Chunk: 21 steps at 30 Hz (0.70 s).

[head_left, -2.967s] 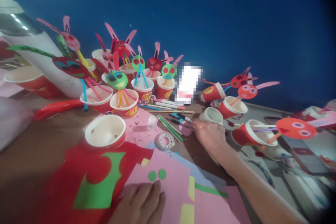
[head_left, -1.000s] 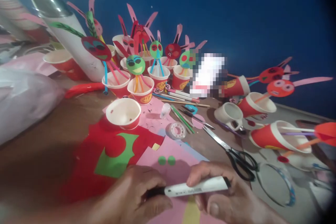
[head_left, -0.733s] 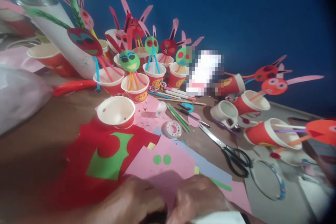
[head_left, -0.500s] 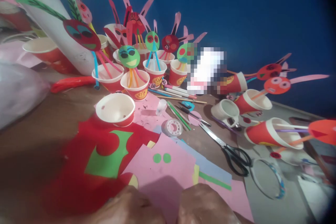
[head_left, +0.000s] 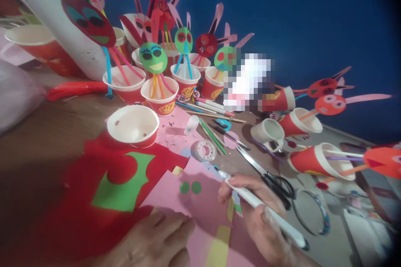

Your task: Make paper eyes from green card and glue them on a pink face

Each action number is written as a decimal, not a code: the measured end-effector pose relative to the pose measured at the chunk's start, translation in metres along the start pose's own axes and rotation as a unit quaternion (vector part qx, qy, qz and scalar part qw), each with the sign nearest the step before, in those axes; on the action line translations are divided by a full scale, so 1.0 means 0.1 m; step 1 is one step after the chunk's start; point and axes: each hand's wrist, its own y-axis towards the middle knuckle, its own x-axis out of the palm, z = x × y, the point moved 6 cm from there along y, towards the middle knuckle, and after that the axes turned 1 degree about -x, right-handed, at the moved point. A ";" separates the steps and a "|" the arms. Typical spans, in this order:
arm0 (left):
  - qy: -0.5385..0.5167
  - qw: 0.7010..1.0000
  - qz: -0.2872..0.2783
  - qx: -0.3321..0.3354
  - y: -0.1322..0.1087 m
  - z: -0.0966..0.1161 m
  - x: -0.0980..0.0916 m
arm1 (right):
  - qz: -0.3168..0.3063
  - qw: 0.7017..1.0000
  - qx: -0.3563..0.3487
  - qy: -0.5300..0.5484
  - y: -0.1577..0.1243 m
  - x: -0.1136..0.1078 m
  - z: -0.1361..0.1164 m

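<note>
My right hand (head_left: 263,217) is closed round a white felt-tip marker (head_left: 266,210). The marker slants, its tip up and to the left above the pink paper (head_left: 175,200). My left hand (head_left: 159,238) lies low on that paper, fingers laid together on the sheet and holding nothing I can see. Two small green paper circles (head_left: 190,187) sit side by side on the paper between my hands. To the left, a cut green paper piece (head_left: 125,187) rests on red paper (head_left: 75,183). A yellow paper strip (head_left: 219,246) shows near the bottom.
Black-handled scissors (head_left: 263,173) lie beyond my right hand, beside a headband (head_left: 326,217). A tape roll (head_left: 205,150) and an empty paper cup (head_left: 133,127) stand ahead. Several cups with paper-faced figures line the back, with a mug (head_left: 267,133) at right.
My right hand has come up and right from the bottom edge, and the marker in it now shows. The left hand has risen slightly further into view. The camera view has shifted a little.
</note>
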 end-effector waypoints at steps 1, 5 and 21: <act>0.016 1.000 -0.005 -0.009 0.03 0.01 0.00 | -0.003 1.000 0.009 -0.022 -0.03 0.00 0.06; 0.045 0.998 -0.018 -0.037 0.12 -0.02 0.03 | -0.015 0.990 0.038 -0.135 -0.12 0.02 0.19; -0.029 0.995 0.012 -0.098 0.09 -0.12 0.16 | -0.140 0.940 -0.080 -0.299 -0.10 0.19 0.15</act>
